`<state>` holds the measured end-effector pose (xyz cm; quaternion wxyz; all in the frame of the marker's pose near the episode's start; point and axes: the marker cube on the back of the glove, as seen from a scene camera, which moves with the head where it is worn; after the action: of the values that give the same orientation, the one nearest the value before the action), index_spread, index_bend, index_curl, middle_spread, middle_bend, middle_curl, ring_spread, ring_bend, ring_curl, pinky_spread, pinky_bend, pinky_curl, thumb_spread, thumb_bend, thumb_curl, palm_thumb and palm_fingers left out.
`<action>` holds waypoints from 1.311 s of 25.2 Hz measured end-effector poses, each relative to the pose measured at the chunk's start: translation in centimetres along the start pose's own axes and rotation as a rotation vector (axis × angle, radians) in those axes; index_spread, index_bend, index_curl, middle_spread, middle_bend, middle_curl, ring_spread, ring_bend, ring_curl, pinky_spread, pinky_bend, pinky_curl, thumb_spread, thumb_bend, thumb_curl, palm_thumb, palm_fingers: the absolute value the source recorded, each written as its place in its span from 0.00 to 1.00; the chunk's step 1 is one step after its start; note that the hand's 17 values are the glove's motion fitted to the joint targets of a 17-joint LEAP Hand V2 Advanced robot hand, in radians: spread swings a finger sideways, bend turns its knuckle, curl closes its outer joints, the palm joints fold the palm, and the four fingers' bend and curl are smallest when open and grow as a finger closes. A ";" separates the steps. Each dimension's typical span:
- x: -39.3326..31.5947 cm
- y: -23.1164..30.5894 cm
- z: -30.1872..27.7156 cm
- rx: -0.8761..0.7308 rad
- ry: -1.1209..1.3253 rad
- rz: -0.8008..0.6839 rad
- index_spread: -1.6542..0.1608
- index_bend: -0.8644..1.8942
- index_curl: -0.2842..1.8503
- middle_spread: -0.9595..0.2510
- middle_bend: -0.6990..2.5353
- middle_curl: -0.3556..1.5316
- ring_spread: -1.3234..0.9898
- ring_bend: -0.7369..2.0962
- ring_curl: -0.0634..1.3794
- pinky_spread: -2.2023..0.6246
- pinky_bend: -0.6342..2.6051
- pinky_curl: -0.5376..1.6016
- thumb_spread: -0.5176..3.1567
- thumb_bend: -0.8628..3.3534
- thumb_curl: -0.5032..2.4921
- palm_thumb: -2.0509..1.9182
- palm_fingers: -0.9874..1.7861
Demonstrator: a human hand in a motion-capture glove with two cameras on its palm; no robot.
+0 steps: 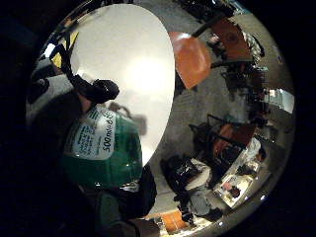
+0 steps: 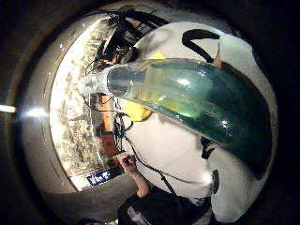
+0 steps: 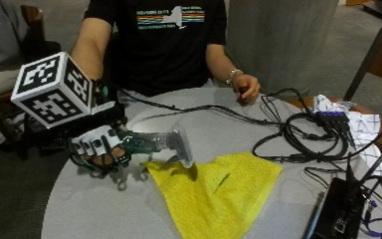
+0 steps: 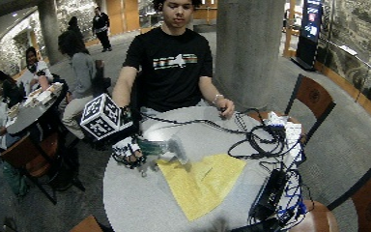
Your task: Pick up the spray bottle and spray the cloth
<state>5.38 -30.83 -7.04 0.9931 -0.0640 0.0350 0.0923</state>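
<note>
My gloved right hand (image 3: 100,147) grips a green spray bottle (image 3: 152,142) and holds it above the table, tilted on its side. Its clear nozzle head (image 3: 180,145) points at the near corner of the yellow cloth (image 3: 216,194), which lies flat on the round grey table (image 3: 98,209). In the thumb side palm view the green bottle (image 2: 197,105) runs across the picture with the yellow cloth (image 2: 137,111) behind it. The little finger side palm view shows the bottle's labelled green body (image 1: 101,148) close to the palm. The bare left hand (image 3: 245,87) rests at the table's far edge.
A tangle of black cables (image 3: 297,134) crosses the table's right half, with a black box (image 3: 336,209) at the front right. A white checked cloth (image 3: 350,119) lies at the right edge. Chairs (image 3: 376,55) stand around the table.
</note>
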 end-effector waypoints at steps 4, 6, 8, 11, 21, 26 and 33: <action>0.0 0.0 -0.3 -0.017 0.034 0.023 0.78 0.35 0.27 0.77 0.29 0.42 0.55 0.43 0.30 0.81 0.32 0.42 0.32 0.20 0.36 0.78 0.75; 0.0 0.0 -0.4 -0.025 0.048 0.035 0.78 0.35 0.27 0.77 0.29 0.42 0.55 0.43 0.30 0.81 0.32 0.42 0.32 0.20 0.36 0.78 0.75; -0.1 0.0 -0.5 -0.031 0.056 0.045 0.78 0.35 0.27 0.77 0.29 0.42 0.54 0.43 0.30 0.81 0.32 0.42 0.32 0.20 0.36 0.78 0.75; -0.2 -0.1 -0.5 -0.039 0.052 0.051 0.78 0.35 0.27 0.77 0.29 0.42 0.54 0.43 0.30 0.81 0.32 0.42 0.32 0.20 0.36 0.78 0.75; -0.6 -0.1 -0.3 -0.062 0.076 0.043 0.78 0.36 0.27 0.77 0.29 0.42 0.54 0.43 0.30 0.81 0.32 0.42 0.32 0.20 0.37 0.78 0.75; -0.8 0.0 -0.2 -0.063 0.077 0.042 0.78 0.36 0.27 0.77 0.29 0.42 0.54 0.43 0.30 0.80 0.32 0.42 0.31 0.20 0.37 0.78 0.75; -1.5 0.4 0.1 -0.060 0.075 0.031 0.78 0.36 0.27 0.76 0.29 0.42 0.54 0.43 0.30 0.80 0.32 0.42 0.31 0.20 0.37 0.78 0.76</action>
<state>3.85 -30.64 -6.84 0.9871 -0.0965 0.0703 0.1063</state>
